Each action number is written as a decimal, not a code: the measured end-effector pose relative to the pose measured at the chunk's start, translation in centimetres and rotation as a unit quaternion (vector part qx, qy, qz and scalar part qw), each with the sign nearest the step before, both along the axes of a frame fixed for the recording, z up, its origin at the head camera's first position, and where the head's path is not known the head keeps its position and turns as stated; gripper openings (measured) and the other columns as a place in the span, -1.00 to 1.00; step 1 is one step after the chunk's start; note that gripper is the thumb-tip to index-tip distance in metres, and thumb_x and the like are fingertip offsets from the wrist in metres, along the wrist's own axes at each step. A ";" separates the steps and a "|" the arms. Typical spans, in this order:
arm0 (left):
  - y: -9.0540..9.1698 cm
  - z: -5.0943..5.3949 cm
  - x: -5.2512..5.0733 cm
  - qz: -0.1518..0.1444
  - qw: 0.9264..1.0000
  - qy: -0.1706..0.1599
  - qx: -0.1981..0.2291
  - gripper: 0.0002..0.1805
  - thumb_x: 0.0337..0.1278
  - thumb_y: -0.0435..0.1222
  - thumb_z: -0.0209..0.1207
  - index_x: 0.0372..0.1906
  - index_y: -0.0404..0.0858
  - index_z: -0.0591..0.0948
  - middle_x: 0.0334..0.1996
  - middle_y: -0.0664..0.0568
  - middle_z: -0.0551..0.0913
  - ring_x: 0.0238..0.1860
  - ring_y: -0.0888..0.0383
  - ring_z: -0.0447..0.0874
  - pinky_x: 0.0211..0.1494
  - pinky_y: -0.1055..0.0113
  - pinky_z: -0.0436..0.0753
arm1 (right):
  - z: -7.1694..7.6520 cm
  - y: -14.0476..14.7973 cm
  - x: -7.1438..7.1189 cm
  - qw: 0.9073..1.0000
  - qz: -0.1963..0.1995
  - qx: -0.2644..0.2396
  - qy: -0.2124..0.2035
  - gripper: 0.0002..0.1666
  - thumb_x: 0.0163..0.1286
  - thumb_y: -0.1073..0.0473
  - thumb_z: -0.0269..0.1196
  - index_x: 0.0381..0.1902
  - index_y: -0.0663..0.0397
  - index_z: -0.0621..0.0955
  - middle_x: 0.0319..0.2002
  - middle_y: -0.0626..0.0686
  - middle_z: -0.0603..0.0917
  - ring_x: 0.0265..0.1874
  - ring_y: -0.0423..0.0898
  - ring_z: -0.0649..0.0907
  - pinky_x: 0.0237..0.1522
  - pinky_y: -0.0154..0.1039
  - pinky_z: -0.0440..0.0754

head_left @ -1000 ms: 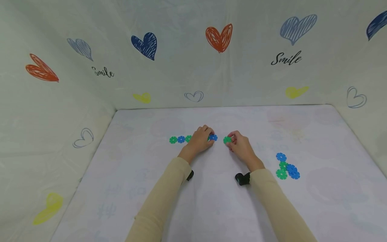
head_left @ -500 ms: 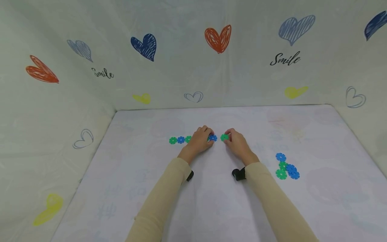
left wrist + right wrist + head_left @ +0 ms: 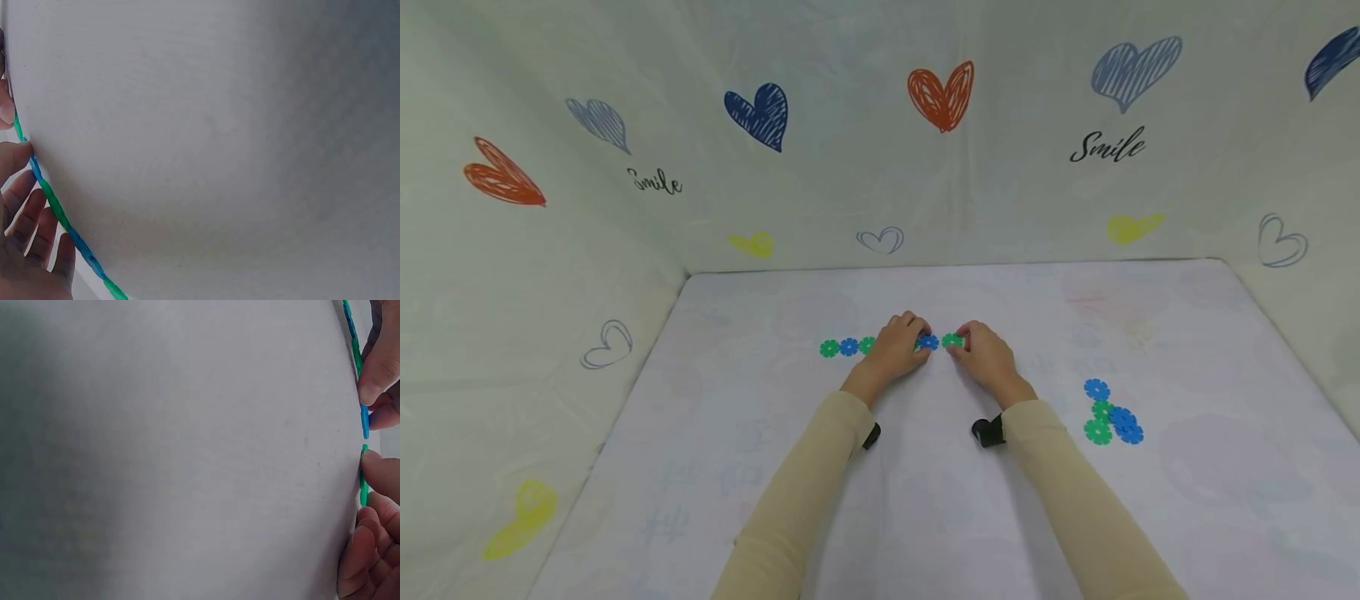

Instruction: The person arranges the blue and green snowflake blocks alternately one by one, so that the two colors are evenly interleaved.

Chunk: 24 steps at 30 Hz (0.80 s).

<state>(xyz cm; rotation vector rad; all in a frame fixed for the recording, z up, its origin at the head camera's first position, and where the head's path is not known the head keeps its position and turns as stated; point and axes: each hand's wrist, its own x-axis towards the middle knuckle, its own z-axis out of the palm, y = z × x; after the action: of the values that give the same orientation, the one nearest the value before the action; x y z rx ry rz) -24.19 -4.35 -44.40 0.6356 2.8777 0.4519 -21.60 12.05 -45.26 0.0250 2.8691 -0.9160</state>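
Observation:
A row of linked green and blue notched plastic discs (image 3: pixel 848 347) lies on the table, its middle partly covered by my left hand (image 3: pixel 895 346). With thumb and finger, that hand pinches the blue disc (image 3: pixel 929 342) at the row's right end. Just to its right, my right hand (image 3: pixel 990 358) pinches a single green disc (image 3: pixel 951 340) by its right side. In the right wrist view a narrow gap separates the green disc (image 3: pixel 364 475) from the blue disc (image 3: pixel 365 422), both seen edge-on. The left wrist view shows the row (image 3: pixel 59 209) edge-on beside the left fingers.
Several loose blue and green discs (image 3: pixel 1097 432) lie in a small cluster at the right, some overlapping. The white table (image 3: pixel 925 517) ends at the back against a hanging sheet (image 3: pixel 820 192) printed with hearts.
My right hand has moved left with the green disc, bringing it nearer the blue end disc. The left hand and the row have stayed in place.

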 end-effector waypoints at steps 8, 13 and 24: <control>0.0 -0.1 0.0 0.001 1.000 0.001 0.001 -0.65 0.21 -0.14 0.14 0.05 -0.16 0.48 0.03 0.03 0.45 0.09 0.07 0.37 0.22 0.19 0.39 | -0.2 0.0 0.0 1.000 0.003 0.002 0.013 -0.54 0.27 0.01 0.23 0.00 0.20 0.48 -0.40 0.07 0.48 -0.45 -0.07 0.44 -0.44 -0.28 0.32; 0.0 -0.3 0.0 0.002 1.000 0.004 -0.004 -0.65 0.21 -0.14 0.14 0.05 -0.15 0.47 0.03 0.03 0.44 0.08 0.07 0.37 0.21 0.19 0.40 | -0.1 0.0 0.1 1.000 0.005 0.003 0.014 -0.54 0.27 0.01 0.23 0.01 0.18 0.49 -0.41 0.07 0.47 -0.47 -0.08 0.43 -0.46 -0.29 0.30; 0.0 -0.3 0.0 0.005 1.000 0.005 -0.002 -0.65 0.20 -0.14 0.15 0.05 -0.14 0.47 0.03 0.03 0.44 0.09 0.07 0.37 0.22 0.20 0.40 | 0.1 -0.1 0.2 1.000 0.003 0.002 0.017 -0.56 0.27 0.01 0.23 0.01 0.14 0.51 -0.40 0.07 0.47 -0.48 -0.08 0.42 -0.48 -0.30 0.29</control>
<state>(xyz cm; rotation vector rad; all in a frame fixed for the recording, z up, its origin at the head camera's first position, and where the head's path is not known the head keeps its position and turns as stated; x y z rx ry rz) -24.18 -4.34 -44.71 0.6235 2.8911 0.4452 -21.39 11.95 -45.20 0.0005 2.8993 -0.9195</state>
